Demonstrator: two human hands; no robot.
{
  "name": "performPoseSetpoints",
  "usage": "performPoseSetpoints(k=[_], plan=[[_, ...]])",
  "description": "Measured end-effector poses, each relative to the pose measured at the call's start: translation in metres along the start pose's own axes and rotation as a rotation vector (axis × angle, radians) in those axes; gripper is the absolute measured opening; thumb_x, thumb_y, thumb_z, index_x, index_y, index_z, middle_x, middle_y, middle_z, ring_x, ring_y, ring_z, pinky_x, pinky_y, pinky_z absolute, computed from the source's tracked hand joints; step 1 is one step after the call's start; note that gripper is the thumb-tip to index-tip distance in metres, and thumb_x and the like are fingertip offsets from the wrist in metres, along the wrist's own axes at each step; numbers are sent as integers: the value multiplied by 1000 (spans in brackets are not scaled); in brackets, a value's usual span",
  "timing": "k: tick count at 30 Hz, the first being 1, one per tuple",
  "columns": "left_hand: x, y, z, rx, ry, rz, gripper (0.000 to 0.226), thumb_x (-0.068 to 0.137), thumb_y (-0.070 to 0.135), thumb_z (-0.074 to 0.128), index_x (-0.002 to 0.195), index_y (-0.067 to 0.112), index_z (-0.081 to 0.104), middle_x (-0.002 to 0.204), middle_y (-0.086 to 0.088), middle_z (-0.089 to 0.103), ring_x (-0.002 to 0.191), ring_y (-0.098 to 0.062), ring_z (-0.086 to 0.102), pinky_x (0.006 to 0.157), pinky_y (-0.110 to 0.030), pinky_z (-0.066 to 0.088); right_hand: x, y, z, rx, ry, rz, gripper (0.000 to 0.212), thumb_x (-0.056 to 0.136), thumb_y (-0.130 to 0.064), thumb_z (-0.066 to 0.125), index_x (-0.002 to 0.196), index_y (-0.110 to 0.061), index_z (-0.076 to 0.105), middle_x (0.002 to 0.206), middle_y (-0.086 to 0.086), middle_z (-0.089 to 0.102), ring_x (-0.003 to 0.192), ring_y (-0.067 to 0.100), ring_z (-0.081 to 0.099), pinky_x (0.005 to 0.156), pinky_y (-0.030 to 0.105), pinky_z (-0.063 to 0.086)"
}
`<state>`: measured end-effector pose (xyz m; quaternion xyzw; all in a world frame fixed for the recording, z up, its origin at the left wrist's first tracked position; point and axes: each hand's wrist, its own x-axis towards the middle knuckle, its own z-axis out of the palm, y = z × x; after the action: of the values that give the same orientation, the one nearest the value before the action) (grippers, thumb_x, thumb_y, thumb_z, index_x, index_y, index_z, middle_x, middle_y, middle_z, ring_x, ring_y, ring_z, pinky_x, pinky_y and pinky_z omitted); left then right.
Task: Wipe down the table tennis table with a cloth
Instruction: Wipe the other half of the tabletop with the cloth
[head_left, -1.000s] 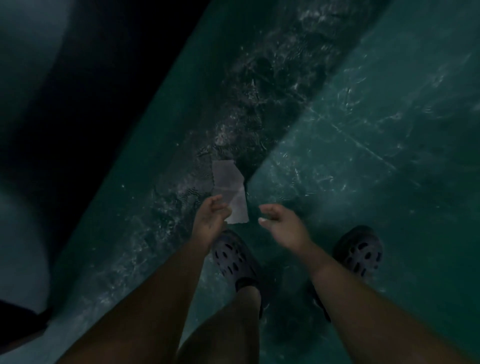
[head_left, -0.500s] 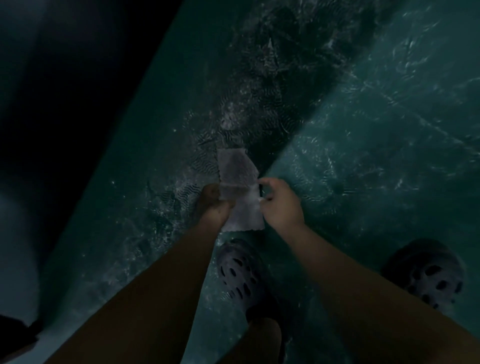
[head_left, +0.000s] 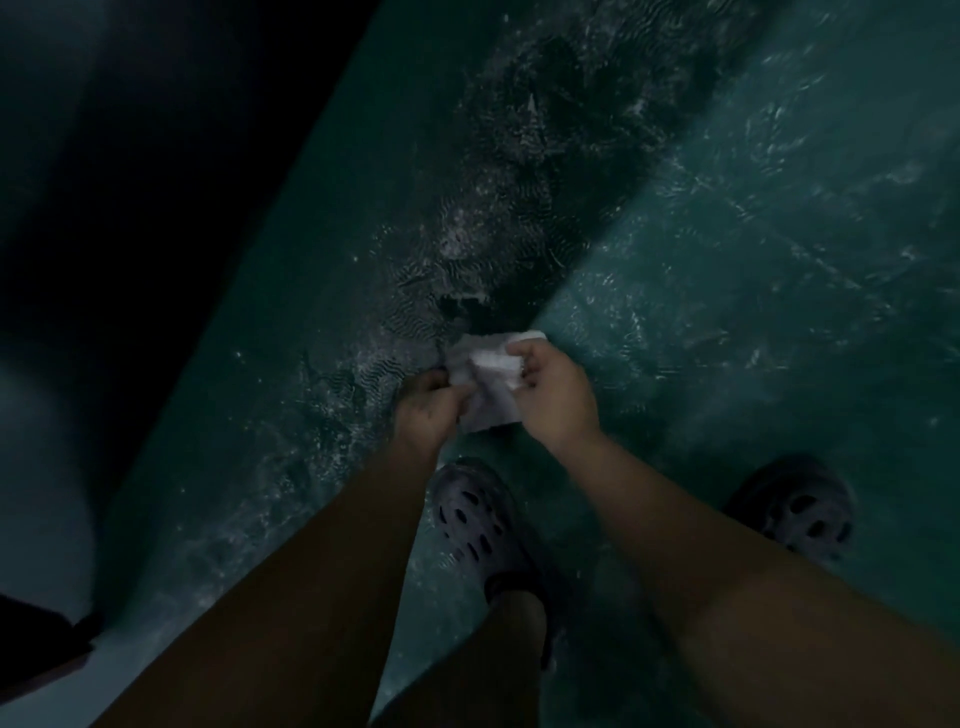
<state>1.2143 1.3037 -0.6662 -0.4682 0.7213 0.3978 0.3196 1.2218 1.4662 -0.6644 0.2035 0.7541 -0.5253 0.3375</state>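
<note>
A small pale cloth (head_left: 488, 379) is held in the air between both hands, crumpled and partly folded. My left hand (head_left: 428, 410) pinches its lower left side. My right hand (head_left: 556, 395) grips its upper right part, fingers curled over the top edge. The scene is very dark. Below the hands lies a dark green surface (head_left: 322, 291) with a rough, speckled band running diagonally; I cannot tell whether it is the table tennis table or the floor.
My two feet in dark perforated clogs stand below the hands, the left clog (head_left: 478, 525) and the right clog (head_left: 795, 509), on the teal floor (head_left: 779, 260). A black unlit area (head_left: 130, 156) fills the upper left.
The right hand came in and took hold of the cloth, which went from a flat hanging strip to a crumpled fold between both hands. The view shifted slightly.
</note>
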Motion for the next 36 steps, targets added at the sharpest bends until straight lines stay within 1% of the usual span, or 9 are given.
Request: performPoseSetpoints(k=[4, 8, 17, 20, 22, 29, 31, 34, 36], plan=[[-91, 28, -10, -154, -140, 50, 19, 99, 3, 74, 92, 15, 61, 76, -3, 73, 65, -16, 70, 56, -28, 50, -60, -33, -58, -39, 46, -25, 45, 95, -4, 75, 137, -16, 69, 107, -1, 66, 94, 17, 65, 90, 40, 60], [-187, 68, -14, -203, -196, 66, 22, 94, -2, 72, 97, 15, 58, 85, -12, 73, 62, -11, 68, 55, -27, 41, -126, -77, -123, -63, 94, -14, 43, 91, 1, 78, 128, -19, 73, 108, 0, 71, 93, 17, 69, 83, 34, 60], [-401, 156, -45, -333, -300, 102, 28, 91, -3, 74, 112, 14, 66, 113, -11, 80, 102, -26, 75, 79, -36, 53, -292, -223, -256, -198, 224, -215, 39, 91, -4, 78, 98, -41, 69, 105, -5, 65, 91, 17, 65, 84, 40, 58], [-464, 181, -65, -417, -288, 95, 24, 93, -2, 70, 106, 17, 62, 117, -12, 76, 113, -31, 73, 75, -35, 54, -346, -277, -293, -215, 234, -264, 53, 90, 2, 77, 90, -49, 64, 105, -8, 70, 89, 2, 65, 82, 23, 54], [-509, 199, -80, -524, -302, 66, 17, 101, 7, 64, 113, 19, 65, 126, -11, 75, 117, -30, 72, 75, -35, 56, -385, -315, -316, -255, 231, -302, 52, 90, 3, 76, 97, -48, 68, 110, -12, 71, 92, -3, 64, 81, 10, 50], [-641, 260, -135, -965, -388, -77, 35, 113, 36, 51, 145, 22, 57, 147, -3, 60, 122, -29, 64, 90, -53, 56, -495, -423, -381, -758, 566, -554, 17, 89, -9, 83, 103, -14, 77, 121, 6, 61, 116, 28, 54, 95, 42, 46], [-668, 275, -152, -972, -432, -47, 42, 113, 46, 50, 148, 24, 56, 156, -3, 56, 127, -29, 63, 101, -57, 54, -518, -451, -394, -572, 656, -573, 13, 97, -13, 74, 104, -22, 68, 138, 1, 64, 127, 20, 59, 107, 40, 46], [-699, 300, -176, -1023, -667, -94, 75, 104, 72, 48, 162, 25, 43, 163, -11, 47, 138, -42, 56, 109, -69, 49, -551, -480, -384, -273, 660, -606, 28, 105, -17, 62, 107, -41, 49, 143, -17, 62, 119, -7, 61, 90, 8, 44], [-716, 314, -192, -1107, -904, -75, 91, 97, 82, 46, 162, 19, 43, 148, -20, 54, 119, -40, 65, 93, -58, 57, -569, -479, -364, -444, 462, -553, 30, 103, -16, 64, 109, -42, 49, 137, -18, 64, 115, 6, 66, 85, 21, 49]])
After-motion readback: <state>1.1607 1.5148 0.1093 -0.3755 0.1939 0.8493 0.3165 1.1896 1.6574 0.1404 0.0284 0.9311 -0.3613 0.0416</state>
